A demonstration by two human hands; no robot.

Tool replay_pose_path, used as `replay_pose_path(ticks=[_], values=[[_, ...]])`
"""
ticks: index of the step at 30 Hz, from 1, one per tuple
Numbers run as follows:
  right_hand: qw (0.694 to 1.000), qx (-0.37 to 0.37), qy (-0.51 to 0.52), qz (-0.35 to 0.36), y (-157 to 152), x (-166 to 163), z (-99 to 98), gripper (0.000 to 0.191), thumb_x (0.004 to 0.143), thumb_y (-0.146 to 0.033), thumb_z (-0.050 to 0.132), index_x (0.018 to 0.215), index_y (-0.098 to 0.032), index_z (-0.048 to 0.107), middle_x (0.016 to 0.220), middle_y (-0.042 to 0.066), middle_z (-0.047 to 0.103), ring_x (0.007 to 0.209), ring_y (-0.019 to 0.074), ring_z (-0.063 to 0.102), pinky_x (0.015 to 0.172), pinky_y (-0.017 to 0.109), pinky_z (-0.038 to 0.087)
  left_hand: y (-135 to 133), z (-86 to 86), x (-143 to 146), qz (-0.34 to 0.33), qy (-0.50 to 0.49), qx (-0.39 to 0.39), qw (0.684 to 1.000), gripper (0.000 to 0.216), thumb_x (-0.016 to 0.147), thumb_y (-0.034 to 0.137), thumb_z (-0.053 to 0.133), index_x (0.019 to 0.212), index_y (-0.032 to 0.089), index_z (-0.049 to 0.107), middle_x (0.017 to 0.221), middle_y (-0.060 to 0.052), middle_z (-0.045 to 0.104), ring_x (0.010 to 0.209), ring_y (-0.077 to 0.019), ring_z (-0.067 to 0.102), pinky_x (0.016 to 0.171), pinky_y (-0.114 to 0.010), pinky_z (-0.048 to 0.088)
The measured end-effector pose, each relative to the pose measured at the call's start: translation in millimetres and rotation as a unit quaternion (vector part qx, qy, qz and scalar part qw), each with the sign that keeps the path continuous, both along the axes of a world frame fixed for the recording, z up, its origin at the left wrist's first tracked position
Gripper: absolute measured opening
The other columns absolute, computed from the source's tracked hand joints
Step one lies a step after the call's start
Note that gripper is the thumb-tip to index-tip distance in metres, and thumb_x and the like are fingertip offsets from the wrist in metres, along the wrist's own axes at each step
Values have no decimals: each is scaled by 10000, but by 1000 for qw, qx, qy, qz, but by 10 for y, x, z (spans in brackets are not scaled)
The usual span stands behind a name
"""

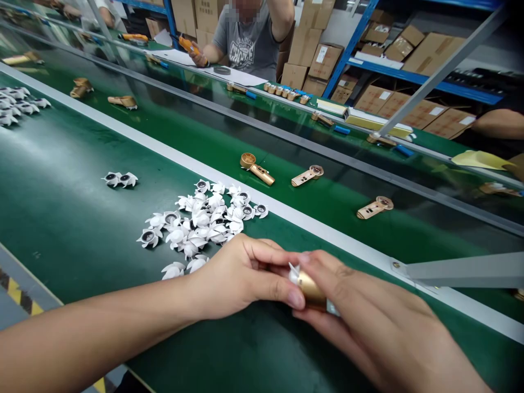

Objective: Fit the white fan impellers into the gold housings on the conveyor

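In front of me, both hands meet around a gold handheld-fan housing (pixel 313 293). A white fan blade wheel (pixel 293 274) sticks out at its left end. My left hand (pixel 249 275) is closed, with thumb and fingers pinching at the blade wheel and the near rim of the housing. From the right side, the fingers of my right hand (pixel 364 311) wrap the gold housing and cover most of it. How deep the wheel sits in the housing is hidden. A heap of white fan blade wheels (pixel 200 218) lies on the green table (pixel 82 229), just beyond my left wrist.
Gold fan housings (pixel 257 168) lie spaced out on the green conveyor belt (pixel 213 144) behind a white rail (pixel 135 144). A grey metal strut (pixel 470 270) crosses at the right. Across the line sits a person (pixel 254 49) holding an orange tool (pixel 189 46). Cartons fill the shelves behind.
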State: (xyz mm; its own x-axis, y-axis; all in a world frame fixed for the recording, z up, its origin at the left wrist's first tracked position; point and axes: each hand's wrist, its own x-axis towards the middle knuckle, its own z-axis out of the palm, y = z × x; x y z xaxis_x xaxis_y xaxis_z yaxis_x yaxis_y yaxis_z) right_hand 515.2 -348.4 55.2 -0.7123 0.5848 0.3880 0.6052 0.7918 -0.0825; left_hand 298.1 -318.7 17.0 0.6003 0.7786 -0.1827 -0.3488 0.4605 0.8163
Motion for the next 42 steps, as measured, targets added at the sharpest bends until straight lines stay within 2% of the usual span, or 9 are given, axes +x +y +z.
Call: replay_pose_path(ticks=[7, 10, 13, 16, 19, 24, 28, 36, 42], values=[[983, -117, 81, -117, 197, -21, -123, 372, 968, -423, 612, 1274, -216, 654, 1149, 52, 760, 964, 199, 748, 815, 276, 605, 78, 25, -43, 29, 167, 211, 963, 339, 861, 391, 759, 1145, 206, 762, 1023, -50, 751, 985, -205, 709, 879, -296, 568], [929, -188, 67, -312, 766, 32, -141, 389, 903, -547, 633, 1086, -223, 748, 908, 38, 777, 758, 208, 727, 665, 302, 563, 242, 32, -44, 141, 400, 473, 772, 686, 869, 533, 699, 1414, 132, 583, 1357, -173, 651, 1304, -338, 565, 1147, -506, 407], [882, -183, 31, -433, 1476, 146, -133, 433, 934, -535, 593, 880, -134, 745, 779, 101, 723, 751, 239, 693, 672, 358, 534, 393, -43, -20, 147, 620, 553, 536, 719, 948, 539, 574, 1483, 67, 485, 1532, -240, 483, 1470, -453, 344, 1199, -704, 161], [855, -192, 5, -482, 1842, 332, -102, 412, 980, -529, 556, 987, -137, 685, 889, 57, 701, 772, 167, 667, 734, 356, 552, 449, -149, -22, 82, 685, 555, 465, 536, 980, 404, 562, 1368, 38, 608, 1438, -254, 580, 1431, -505, 386, 1166, -757, 155], [872, -167, -14, -461, 1560, 552, -75, 333, 982, -464, 563, 1058, -158, 669, 948, 68, 700, 822, 182, 660, 778, 363, 538, 415, -177, -78, 48, 668, 578, 466, 348, 978, 245, 551, 1241, 68, 698, 1307, -224, 685, 1404, -493, 435, 1152, -773, 162], [927, -155, -48, -337, 297, 885, -258, 195, 951, -267, 510, 931, -203, 694, 907, 59, 722, 773, 193, 671, 724, 314, 529, 293, -160, -134, -23, 609, 620, 494, 234, 985, 179, 516, 1030, 179, 746, 1012, -79, 785, 1150, -320, 667, 1188, -682, 244], [941, -130, -55, -306, -355, 1048, -568, 263, 1004, -283, 457, 958, -185, 696, 951, 85, 721, 820, 200, 688, 736, 316, 564, 195, -207, -50, -38, 566, 628, 533, 257, 991, 242, 531, 1169, 184, 707, 1069, -85, 764, 985, -255, 694, 1119, -605, 396], [956, -53, -116, -264, -533, 992, -673, 252, 993, -199, 488, 962, -159, 735, 926, 97, 728, 837, 258, 694, 679, 371, 553, 138, -240, 12, -43, 567, 592, 571, 266, 968, 317, 583, 1147, 168, 709, 1125, -128, 740, 1044, -321, 655, 900, -496, 525], [967, -38, -93, -234, -411, 893, -601, 234, 973, -178, 496, 832, -131, 676, 802, 115, 686, 685, 251, 668, 588, 374, 535, 91, -73, 24, -11, 476, 483, 735, 347, 958, 331, 572, 1260, 184, 658, 1035, -91, 746, 897, -223, 690, 818, -351, 562]])
